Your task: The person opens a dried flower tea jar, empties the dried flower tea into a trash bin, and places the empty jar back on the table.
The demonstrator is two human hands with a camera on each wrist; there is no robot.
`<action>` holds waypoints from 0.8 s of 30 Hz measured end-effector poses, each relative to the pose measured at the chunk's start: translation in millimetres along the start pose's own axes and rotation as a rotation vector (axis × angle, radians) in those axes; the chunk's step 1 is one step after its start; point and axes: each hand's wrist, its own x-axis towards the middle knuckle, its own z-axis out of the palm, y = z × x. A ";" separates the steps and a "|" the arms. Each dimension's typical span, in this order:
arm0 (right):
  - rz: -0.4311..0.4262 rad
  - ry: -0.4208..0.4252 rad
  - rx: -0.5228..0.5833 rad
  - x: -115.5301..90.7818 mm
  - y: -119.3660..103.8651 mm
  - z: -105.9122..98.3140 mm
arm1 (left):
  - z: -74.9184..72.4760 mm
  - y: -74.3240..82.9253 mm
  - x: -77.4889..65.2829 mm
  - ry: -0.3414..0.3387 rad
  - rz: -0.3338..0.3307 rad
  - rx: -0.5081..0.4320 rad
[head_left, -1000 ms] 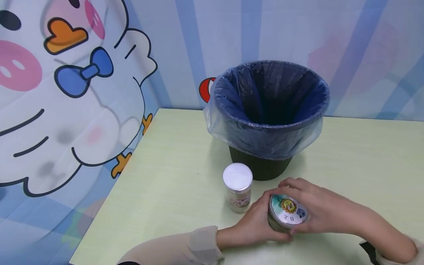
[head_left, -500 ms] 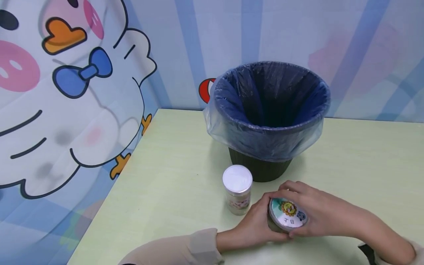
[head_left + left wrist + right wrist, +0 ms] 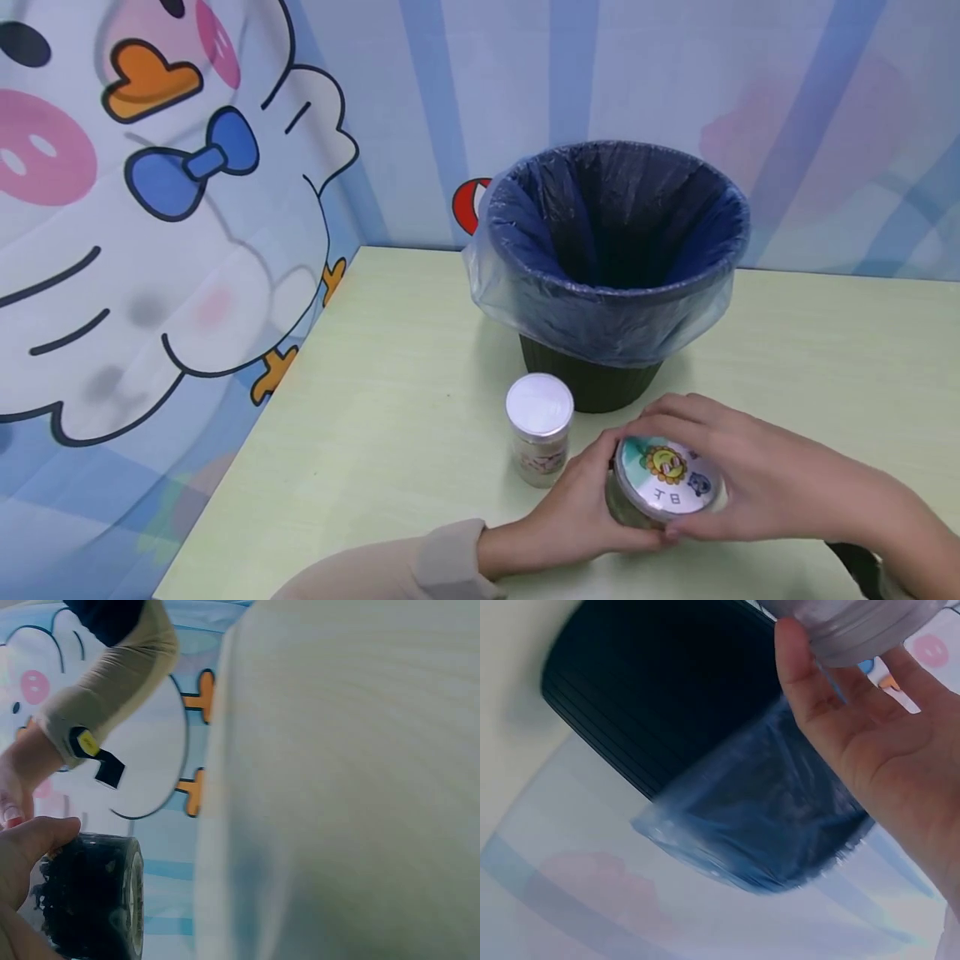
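My left hand grips the side of a clear round jar; dark contents show through its wall in the left wrist view. On its top is a round lid printed with a smiling sunflower. My right hand holds this lid by its edge, thumb at the near side and fingers over the far side. In the right wrist view the lid's translucent rim lies against the fingers. Whether the lid is loose from the jar I cannot tell. Left of both hands, a second jar stands upright with a white lid on.
A dark bin with a blue plastic liner stands just behind the jars. Beneath everything is a pale yellow-green table. A cartoon-printed backdrop rises along its left and back edges.
My right hand has moved slightly right and up with the lid, which now shows farther right relative to my left hand. The left hand keeps its grip on the jar; the second jar stays put.
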 end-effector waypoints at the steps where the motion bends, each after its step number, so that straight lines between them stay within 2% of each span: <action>1: -0.005 0.006 -0.002 0.1 -1.8 -3.2 | -1.5 3.9 -0.4 0.000 0.004 0.006; 7: -0.022 0.024 -0.015 2.5 -10.7 -21.1 | -8.6 24.6 -2.5 -0.015 0.023 -0.003; 13: -0.076 0.050 -0.024 8.6 -15.0 -33.6 | -14.2 37.4 -2.9 -0.011 0.038 -0.013; 18: -0.102 0.039 0.010 13.0 -19.0 -44.8 | -21.4 49.5 -3.1 -0.030 0.009 -0.035; 24: -0.075 0.032 0.001 16.1 -25.1 -62.4 | -32.9 69.1 -1.4 -0.045 -0.008 -0.097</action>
